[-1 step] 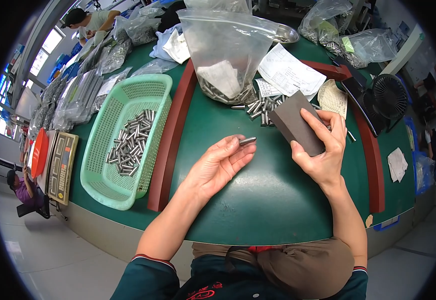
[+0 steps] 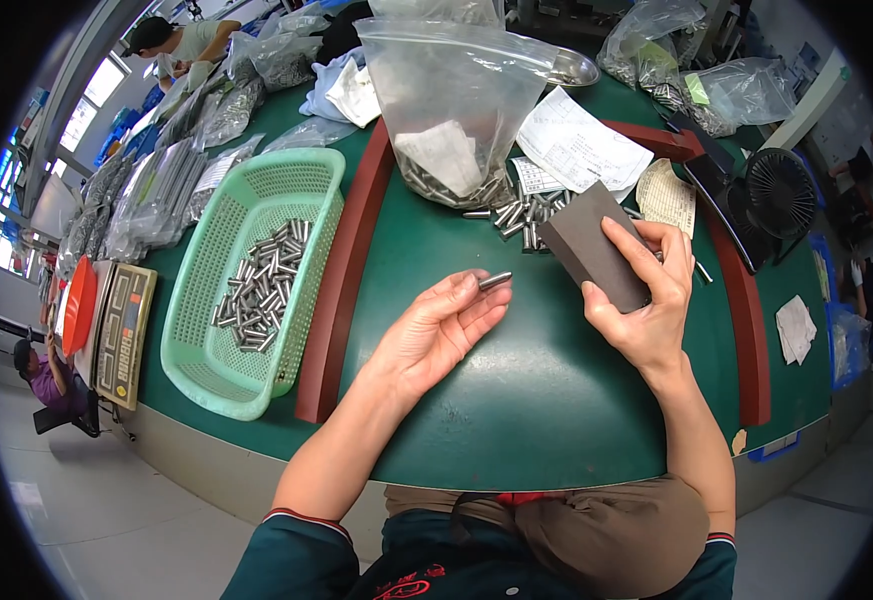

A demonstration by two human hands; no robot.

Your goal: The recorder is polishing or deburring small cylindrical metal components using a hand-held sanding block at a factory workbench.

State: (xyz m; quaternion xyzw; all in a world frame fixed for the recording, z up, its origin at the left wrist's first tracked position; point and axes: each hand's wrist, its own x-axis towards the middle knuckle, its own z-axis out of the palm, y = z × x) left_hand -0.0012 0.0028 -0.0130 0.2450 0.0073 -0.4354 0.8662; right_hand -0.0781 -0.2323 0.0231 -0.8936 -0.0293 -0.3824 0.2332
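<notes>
A: In the head view, what do the hands have?
B: The left hand [image 2: 436,335] pinches one metal pin [image 2: 496,281] between thumb and fingers, over the green table [image 2: 516,420], in from its near edge. The right hand [image 2: 651,300] grips a dark block [image 2: 596,245], apart from the pin.
A: And the containers?
B: Toward the table's left edge, a green perforated basket [image 2: 196,300] holds a heap of pins [image 2: 261,290] and sits just beside a red-brown bar [image 2: 341,300]. Toward the far edge stands a clear zip bag [image 2: 456,80], pins in its bottom along with a white paper [image 2: 441,155].
A: Any outside it?
B: Yes, loose pins [image 2: 526,225] lie by its lower right side, some hidden behind the block.
A: Farther off?
B: A metal bowl [image 2: 574,66], partly behind the bag; its contents I can't make out. Near the far right corner, plastic bags [image 2: 656,60] hold small metal pieces.
</notes>
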